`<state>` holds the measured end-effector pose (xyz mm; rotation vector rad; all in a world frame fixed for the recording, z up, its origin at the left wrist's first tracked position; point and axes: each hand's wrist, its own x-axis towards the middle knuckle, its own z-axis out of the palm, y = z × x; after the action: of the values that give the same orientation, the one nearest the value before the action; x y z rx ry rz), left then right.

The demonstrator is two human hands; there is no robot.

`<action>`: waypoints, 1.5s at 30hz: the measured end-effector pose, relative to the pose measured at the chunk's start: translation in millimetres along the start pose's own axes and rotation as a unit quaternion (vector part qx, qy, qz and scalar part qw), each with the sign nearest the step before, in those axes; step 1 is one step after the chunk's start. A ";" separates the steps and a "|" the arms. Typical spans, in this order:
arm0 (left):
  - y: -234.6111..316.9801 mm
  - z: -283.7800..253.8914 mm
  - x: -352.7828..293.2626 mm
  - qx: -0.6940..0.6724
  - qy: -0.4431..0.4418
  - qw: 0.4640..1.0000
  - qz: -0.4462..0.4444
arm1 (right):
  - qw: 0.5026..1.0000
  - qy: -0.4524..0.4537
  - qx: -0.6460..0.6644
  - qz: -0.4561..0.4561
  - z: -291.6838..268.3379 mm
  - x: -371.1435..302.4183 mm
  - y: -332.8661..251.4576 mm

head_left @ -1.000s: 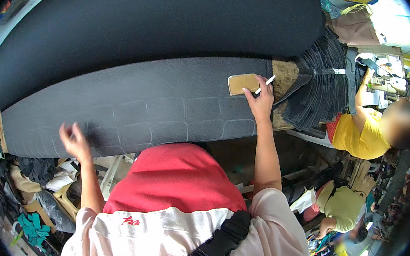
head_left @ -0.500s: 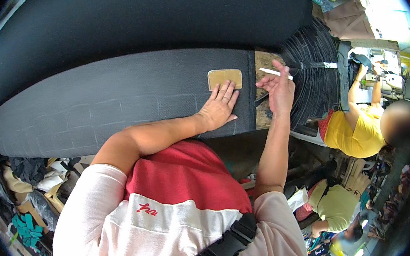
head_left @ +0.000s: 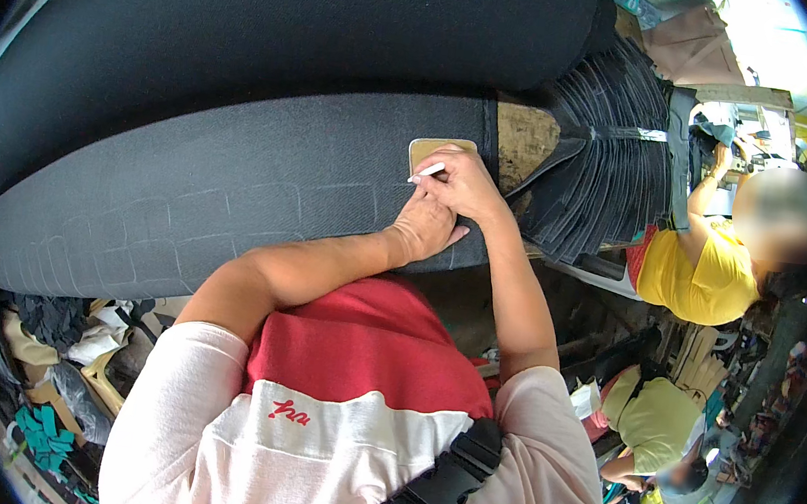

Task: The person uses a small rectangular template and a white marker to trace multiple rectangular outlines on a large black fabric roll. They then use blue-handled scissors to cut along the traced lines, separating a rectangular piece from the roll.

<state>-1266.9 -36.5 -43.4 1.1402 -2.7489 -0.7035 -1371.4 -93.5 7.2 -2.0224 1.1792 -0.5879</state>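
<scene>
A tan rectangular template with rounded corners (head_left: 423,148) lies on dark grey fabric (head_left: 236,161) near its right-hand edge. My left hand (head_left: 423,227) rests flat against the template's near side, its fingers partly hidden beneath my right hand. In a pinch, my right hand (head_left: 468,182) holds a slim white marking pencil (head_left: 429,172), its tip at the template's left edge. Rows of pale outlines of about the template's size run leftward across the fabric.
Beyond the fabric lies a large black fabric roll (head_left: 279,32). To the right, a fanned stack of dark strips (head_left: 622,137) sits on the wooden table (head_left: 523,142). A person in yellow (head_left: 702,269) works nearby; another bends lower right. Scraps (head_left: 45,436) pile at lower left.
My right hand has come left and down from the table's edge to the template, bringing the white marking pencil to its side. The left hand has stayed in place.
</scene>
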 end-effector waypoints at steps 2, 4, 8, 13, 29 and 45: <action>-2.1 0.4 -0.8 -0.014 0.006 1.000 0.003 | 0.999 -0.010 -0.036 -0.024 1.3 6.8 1.3; -3.3 -1.7 -1.6 -0.017 0.016 1.000 -0.003 | 0.999 -0.002 -0.045 -0.017 3.3 13.8 2.3; -2.6 -10.6 -1.6 -0.035 -0.038 0.998 -0.023 | 0.993 0.068 -0.018 0.090 11.9 27.0 1.2; -0.5 -13.2 -0.9 -0.028 -0.032 0.999 -0.024 | 0.967 0.201 -0.020 0.153 15.8 25.7 3.0; -52.7 -66.6 49.9 -0.109 -0.064 0.992 -0.005 | 0.886 0.391 -0.067 0.241 25.4 -62.0 4.1; -88.3 -75.1 30.3 -0.140 0.091 0.974 -0.156 | 0.964 0.191 0.152 0.106 46.7 -63.3 -56.0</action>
<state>-1212.7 -140.5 -18.7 1.4980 -2.2563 -0.9313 -1338.9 -3.1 18.0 -1.5410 1.4083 -1.0153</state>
